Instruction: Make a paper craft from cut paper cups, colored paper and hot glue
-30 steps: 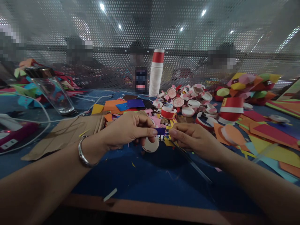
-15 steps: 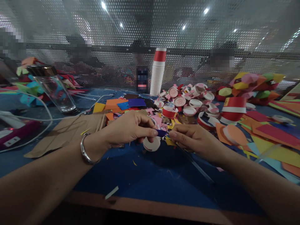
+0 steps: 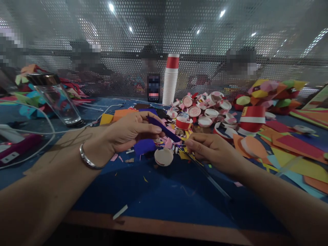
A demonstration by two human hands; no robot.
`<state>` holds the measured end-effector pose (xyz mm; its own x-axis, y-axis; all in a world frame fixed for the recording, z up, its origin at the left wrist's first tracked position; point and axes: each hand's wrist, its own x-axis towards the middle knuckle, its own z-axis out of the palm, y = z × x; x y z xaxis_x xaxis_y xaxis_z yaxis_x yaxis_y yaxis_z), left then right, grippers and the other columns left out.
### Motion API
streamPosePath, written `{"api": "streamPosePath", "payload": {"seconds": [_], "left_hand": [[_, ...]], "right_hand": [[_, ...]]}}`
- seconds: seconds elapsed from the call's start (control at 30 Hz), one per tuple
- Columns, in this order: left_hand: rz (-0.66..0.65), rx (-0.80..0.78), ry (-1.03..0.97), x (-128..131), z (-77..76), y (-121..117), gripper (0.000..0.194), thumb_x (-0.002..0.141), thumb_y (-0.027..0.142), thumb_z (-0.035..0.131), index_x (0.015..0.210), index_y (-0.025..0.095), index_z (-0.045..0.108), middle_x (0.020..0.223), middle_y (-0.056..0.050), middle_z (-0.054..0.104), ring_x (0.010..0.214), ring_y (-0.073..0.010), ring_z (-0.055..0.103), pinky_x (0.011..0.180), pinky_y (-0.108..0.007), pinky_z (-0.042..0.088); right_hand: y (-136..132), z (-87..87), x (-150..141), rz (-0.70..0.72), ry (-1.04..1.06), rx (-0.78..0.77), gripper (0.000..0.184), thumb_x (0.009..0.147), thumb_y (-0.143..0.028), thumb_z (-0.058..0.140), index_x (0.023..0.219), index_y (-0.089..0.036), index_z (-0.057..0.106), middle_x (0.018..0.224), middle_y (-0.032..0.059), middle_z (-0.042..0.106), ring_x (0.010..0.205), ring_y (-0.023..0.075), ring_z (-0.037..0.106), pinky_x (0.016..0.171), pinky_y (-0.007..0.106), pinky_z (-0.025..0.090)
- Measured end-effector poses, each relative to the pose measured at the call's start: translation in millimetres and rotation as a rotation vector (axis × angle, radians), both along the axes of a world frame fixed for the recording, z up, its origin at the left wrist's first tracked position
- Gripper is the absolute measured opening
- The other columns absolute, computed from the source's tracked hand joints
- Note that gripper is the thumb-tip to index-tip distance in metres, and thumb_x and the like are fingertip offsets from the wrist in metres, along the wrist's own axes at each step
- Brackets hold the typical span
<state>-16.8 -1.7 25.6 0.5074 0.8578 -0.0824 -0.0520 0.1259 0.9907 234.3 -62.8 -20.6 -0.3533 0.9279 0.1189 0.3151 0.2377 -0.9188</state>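
The left hand [image 3: 130, 131] has drawn back, pinching a dark-blue paper strip [image 3: 166, 130], so more of it shows between the hands; the right hand [image 3: 207, 148] is pinched closed (on what, I can't tell).

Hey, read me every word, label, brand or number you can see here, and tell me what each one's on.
Nothing is legible.
Red print on the round cup bases: too blurred.
Blue print inside the red cup ring: too blurred.
Gold marking on the red-and-white cup: too small.
Phone screen: pixelated, unreadable.
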Motion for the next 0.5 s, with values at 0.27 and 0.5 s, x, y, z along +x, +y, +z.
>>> {"api": "streamPosePath", "payload": {"seconds": [0.27, 0.5], "left_hand": [[0.061, -0.044, -0.098, 20, -21.0, -12, 0.003, 0.088, 0.01, 0.076, 0.086, 0.011, 0.078, 0.084, -0.008, 0.081, 0.076, -0.0156, 0.078, 0.071, -0.023, 0.062], [0.087, -0.112, -0.123, 25, -21.0, -17, 0.017, 0.092, 0.007, 0.071, 0.079, 0.011, 0.081, 0.079, -0.008, 0.082, 0.074, -0.0146, 0.077, 0.073, -0.023, 0.062]], "right_hand": [[1, -3.1, 0, -0.061, 0.045, 0.009, 0.054, 0.097, -0.068, 0.06, 0.073, -0.021, 0.05, 0.059, -0.0092, 0.028, 0.05, 0.0067, 0.022, 0.044, 0.024, 0.016], [2, -5.8, 0, -0.088, 0.072, 0.016, 0.053, 0.098, -0.066, 0.059, 0.073, -0.021, 0.049, 0.059, -0.0098, 0.026, 0.048, 0.0061, 0.021, 0.042, 0.023, 0.015]]}}
